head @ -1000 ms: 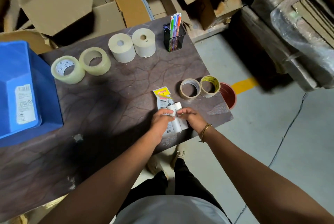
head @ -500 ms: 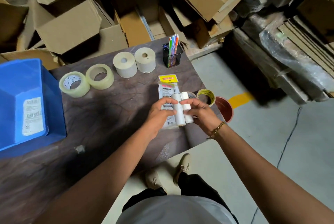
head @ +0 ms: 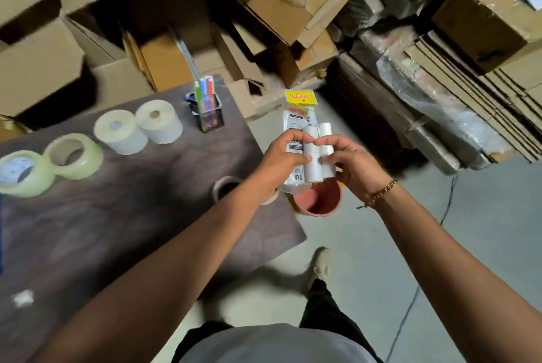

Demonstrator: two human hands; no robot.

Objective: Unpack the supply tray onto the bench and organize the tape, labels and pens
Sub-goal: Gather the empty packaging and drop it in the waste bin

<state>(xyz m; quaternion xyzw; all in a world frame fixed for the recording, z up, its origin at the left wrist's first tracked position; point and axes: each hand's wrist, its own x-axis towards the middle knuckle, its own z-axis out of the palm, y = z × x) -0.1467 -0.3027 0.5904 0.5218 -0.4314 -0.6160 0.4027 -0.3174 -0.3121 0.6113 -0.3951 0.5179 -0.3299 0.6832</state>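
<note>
Both hands hold a clear packet of white rolls (head: 313,154) with a yellow header card, lifted off the dark bench (head: 123,216) past its right edge. My left hand (head: 283,160) grips its left side, my right hand (head: 356,166) its right side. On the bench stand two clear tape rolls (head: 50,163), two white label rolls (head: 137,128) and a black mesh cup of coloured pens (head: 207,112). A brown tape roll (head: 224,185) lies partly hidden under my left forearm.
A reddish pot (head: 318,197) sits on the floor just below the packet, by the bench corner. Cardboard boxes (head: 164,60) pile up behind the bench, and flattened cartons wrapped in plastic (head: 457,99) stand at the right. My shoe (head: 318,270) is on the grey floor.
Both hands have raised the packet from the bench and carried it up and to the right. The view has swung right, so the blue tray has left the frame.
</note>
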